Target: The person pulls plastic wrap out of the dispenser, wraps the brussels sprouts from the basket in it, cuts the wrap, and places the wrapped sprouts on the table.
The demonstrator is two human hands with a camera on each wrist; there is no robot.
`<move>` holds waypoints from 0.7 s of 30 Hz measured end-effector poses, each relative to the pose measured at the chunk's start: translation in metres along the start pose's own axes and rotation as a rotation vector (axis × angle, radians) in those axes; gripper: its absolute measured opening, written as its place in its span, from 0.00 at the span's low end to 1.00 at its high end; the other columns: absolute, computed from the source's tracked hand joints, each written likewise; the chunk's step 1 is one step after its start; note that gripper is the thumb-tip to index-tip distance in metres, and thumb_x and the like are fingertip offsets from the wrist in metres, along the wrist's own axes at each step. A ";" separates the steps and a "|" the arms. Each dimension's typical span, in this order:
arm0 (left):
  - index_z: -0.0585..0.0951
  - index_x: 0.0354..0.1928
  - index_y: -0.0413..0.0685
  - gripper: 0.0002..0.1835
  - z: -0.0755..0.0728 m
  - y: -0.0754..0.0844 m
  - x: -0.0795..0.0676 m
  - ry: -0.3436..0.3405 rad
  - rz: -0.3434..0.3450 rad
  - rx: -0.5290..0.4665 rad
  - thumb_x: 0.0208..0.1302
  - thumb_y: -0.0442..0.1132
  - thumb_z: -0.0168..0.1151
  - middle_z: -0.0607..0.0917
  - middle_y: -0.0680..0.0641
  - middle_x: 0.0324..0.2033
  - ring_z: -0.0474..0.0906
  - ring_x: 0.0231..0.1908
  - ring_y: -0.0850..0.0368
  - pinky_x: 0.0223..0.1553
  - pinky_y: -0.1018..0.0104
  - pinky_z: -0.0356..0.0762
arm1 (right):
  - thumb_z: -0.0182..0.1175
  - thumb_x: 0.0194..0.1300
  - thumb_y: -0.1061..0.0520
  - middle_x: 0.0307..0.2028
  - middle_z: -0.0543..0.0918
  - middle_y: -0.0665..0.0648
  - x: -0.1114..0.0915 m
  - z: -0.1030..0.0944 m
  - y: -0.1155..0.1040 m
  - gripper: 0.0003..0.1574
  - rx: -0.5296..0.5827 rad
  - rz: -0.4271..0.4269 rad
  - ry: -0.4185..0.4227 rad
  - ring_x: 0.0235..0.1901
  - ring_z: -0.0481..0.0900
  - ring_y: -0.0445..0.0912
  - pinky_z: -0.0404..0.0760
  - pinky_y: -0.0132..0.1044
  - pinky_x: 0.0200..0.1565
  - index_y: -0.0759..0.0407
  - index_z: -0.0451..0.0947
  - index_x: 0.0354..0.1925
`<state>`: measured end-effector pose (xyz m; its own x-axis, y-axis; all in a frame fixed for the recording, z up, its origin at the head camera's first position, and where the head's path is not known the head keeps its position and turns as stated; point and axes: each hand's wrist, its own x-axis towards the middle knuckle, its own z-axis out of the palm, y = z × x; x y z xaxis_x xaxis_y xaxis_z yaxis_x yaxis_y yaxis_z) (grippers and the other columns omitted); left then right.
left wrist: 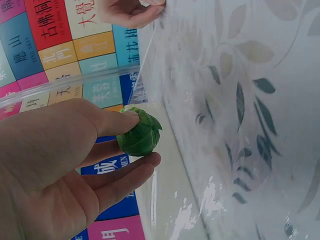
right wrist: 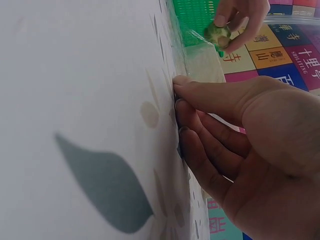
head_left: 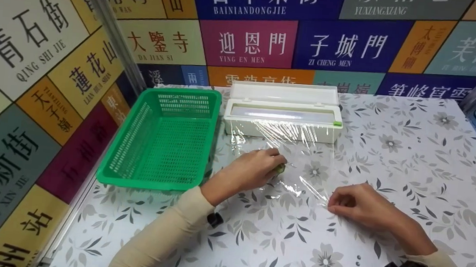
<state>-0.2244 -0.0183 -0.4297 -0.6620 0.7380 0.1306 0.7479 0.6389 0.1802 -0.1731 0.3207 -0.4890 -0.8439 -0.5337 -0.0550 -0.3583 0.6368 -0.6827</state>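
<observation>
Between thumb and fingers, my left hand point(head_left: 256, 167) holds a small green Brussels sprout point(left wrist: 140, 134) over a clear sheet of cling film point(head_left: 295, 191). The right wrist view shows the pale cut stem of this sprout point(right wrist: 218, 36). From a white cling film dispenser point(head_left: 283, 93) with its lid raised, the film stretches toward me across the table. My right hand point(head_left: 364, 207) pinches the film's near right corner, its fingertips point(right wrist: 182, 80) right down at the tabletop.
A green plastic basket point(head_left: 210, 148) with slotted walls stands left of the dispenser. The table point(head_left: 387, 175) has a grey floral cover. Panels with large printed characters point(head_left: 249, 41) rise behind the table and along both sides.
</observation>
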 end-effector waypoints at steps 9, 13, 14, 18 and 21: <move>0.86 0.61 0.48 0.15 0.018 -0.004 0.003 -0.026 0.002 -0.028 0.77 0.40 0.68 0.87 0.45 0.53 0.89 0.50 0.50 0.48 0.63 0.90 | 0.76 0.67 0.51 0.32 0.90 0.41 0.000 0.000 0.001 0.04 0.001 0.000 0.003 0.32 0.85 0.35 0.85 0.30 0.38 0.42 0.89 0.39; 0.85 0.60 0.48 0.14 0.025 -0.006 0.003 -0.030 -0.008 -0.044 0.76 0.41 0.68 0.86 0.45 0.54 0.88 0.49 0.49 0.47 0.62 0.91 | 0.77 0.66 0.51 0.32 0.90 0.41 0.000 0.000 0.001 0.04 0.007 0.013 -0.004 0.32 0.85 0.36 0.85 0.30 0.38 0.41 0.89 0.39; 0.85 0.60 0.49 0.14 0.027 -0.006 0.003 -0.031 -0.012 -0.043 0.76 0.41 0.68 0.86 0.45 0.54 0.88 0.49 0.49 0.46 0.62 0.91 | 0.77 0.66 0.51 0.31 0.90 0.41 0.000 0.000 0.000 0.04 0.006 0.015 -0.004 0.32 0.85 0.36 0.85 0.30 0.38 0.41 0.89 0.39; 0.85 0.60 0.50 0.15 0.031 -0.007 0.003 -0.036 -0.034 -0.039 0.76 0.42 0.69 0.86 0.46 0.54 0.88 0.49 0.50 0.45 0.61 0.91 | 0.77 0.66 0.51 0.31 0.89 0.41 0.000 0.000 0.000 0.05 -0.002 0.019 -0.001 0.31 0.84 0.35 0.84 0.30 0.38 0.41 0.89 0.38; 0.85 0.61 0.51 0.16 0.034 -0.008 0.004 -0.040 -0.043 -0.025 0.76 0.43 0.69 0.86 0.47 0.54 0.88 0.49 0.51 0.45 0.61 0.91 | 0.77 0.66 0.51 0.30 0.89 0.41 0.000 0.000 0.000 0.05 -0.009 0.017 0.003 0.31 0.84 0.35 0.84 0.30 0.37 0.41 0.89 0.38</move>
<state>-0.2315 -0.0135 -0.4641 -0.6908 0.7182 0.0835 0.7168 0.6652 0.2090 -0.1732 0.3202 -0.4891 -0.8510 -0.5212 -0.0647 -0.3472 0.6507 -0.6753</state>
